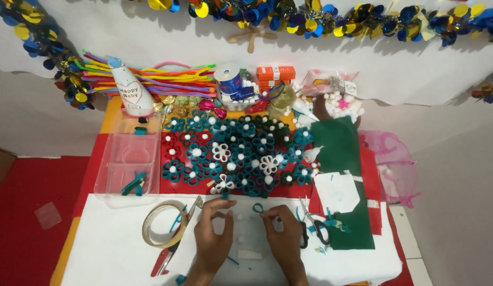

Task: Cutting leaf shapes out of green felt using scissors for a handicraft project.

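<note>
My left hand point(213, 233) rests over the white sheet point(108, 249), fingers pinched on a small teal strip near the front row of paper flowers. My right hand point(281, 233) pinches a small teal paper loop point(257, 208) between thumb and forefinger. Just beyond both hands lies a dense cluster of teal and white rolled paper flowers point(241, 153) with white pompom centres. A few white pompoms lie on the sheet between my hands.
Scissors point(313, 225) lie right of my right hand on green felt point(342, 153). A tape roll point(159, 225) and a red-handled tool sit to the left. A clear plastic box point(127, 161), pipe cleaners point(161, 79), ribbon spool point(229, 79) and a pink mesh bag point(395, 159) surround the work.
</note>
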